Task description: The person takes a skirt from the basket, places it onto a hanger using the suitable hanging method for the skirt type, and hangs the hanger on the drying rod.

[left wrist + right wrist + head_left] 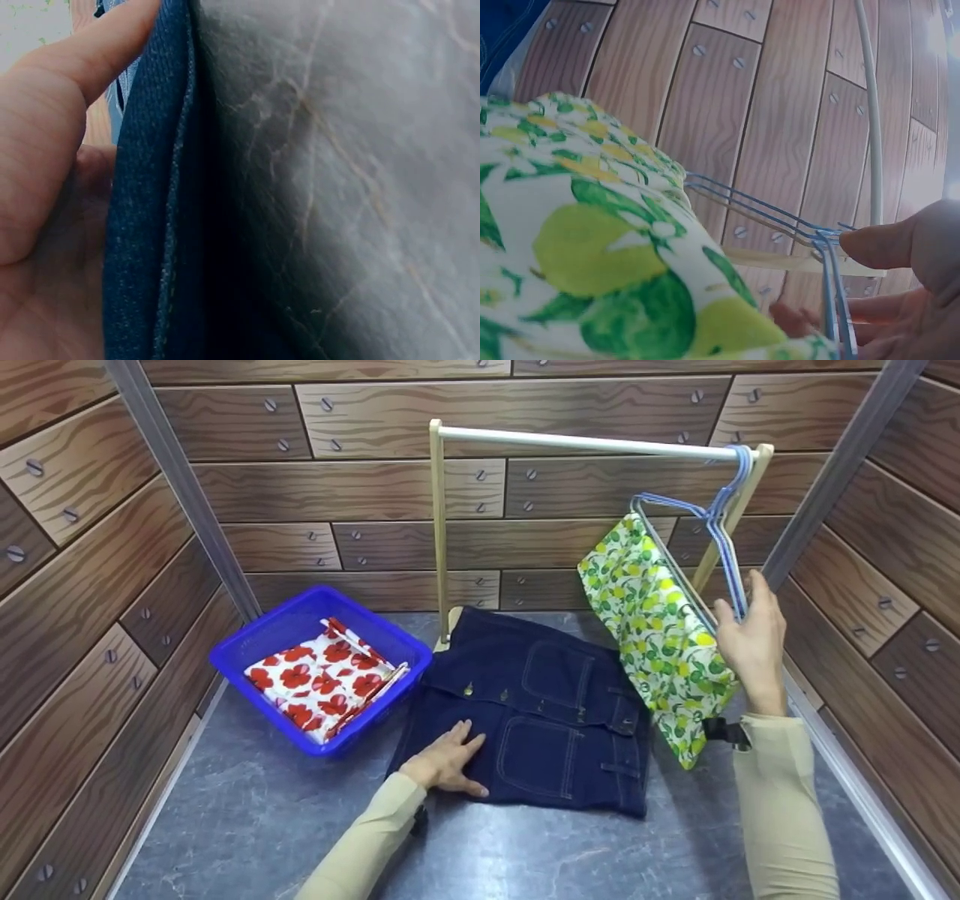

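Observation:
A dark blue denim garment (555, 712) with stitched pockets and buttons lies flat on the tabletop. My left hand (448, 761) rests on its lower left part, fingers spread; the left wrist view shows the thumb beside a denim edge (154, 202). On the right, blue wire hangers (721, 521) hook over the rack's rail, and a lemon-print cloth (660, 637) hangs from them at a slant. My right hand (754, 641) is at the hangers' right arm, thumb on one side and fingers on the other, with a gap between. The right wrist view shows the thumb near the hanger wires (829, 262).
A blue plastic basket (259, 688) on the left holds a folded white cloth with red flowers (315, 682). The rack has a white rail (570, 439) and wooden posts (439, 525). Wood-patterned walls (360, 487) enclose the grey table (247, 810).

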Available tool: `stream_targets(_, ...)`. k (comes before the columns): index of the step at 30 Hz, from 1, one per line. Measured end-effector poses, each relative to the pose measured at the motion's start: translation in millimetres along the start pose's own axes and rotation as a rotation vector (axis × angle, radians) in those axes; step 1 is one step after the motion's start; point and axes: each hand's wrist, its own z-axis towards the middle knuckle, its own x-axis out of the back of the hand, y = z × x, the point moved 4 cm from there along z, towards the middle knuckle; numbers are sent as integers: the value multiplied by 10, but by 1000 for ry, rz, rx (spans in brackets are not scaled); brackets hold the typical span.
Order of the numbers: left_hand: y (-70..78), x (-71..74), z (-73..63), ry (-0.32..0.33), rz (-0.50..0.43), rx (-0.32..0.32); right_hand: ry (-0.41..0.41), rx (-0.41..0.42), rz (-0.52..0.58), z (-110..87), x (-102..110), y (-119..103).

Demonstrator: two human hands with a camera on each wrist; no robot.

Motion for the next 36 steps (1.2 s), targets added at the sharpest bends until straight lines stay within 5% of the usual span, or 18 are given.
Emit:
stream_targets(9,2,-49,-14,-10,-18,0,-15,-143,100,114,-48,157)
stream_targets(19,1,-25,-10,-6,-21,-4,71,-290,538,191,-178,178)
stream_targets(36,-15,-37,-16,-4,-27,-14,167,-175,709,192,-198,177)
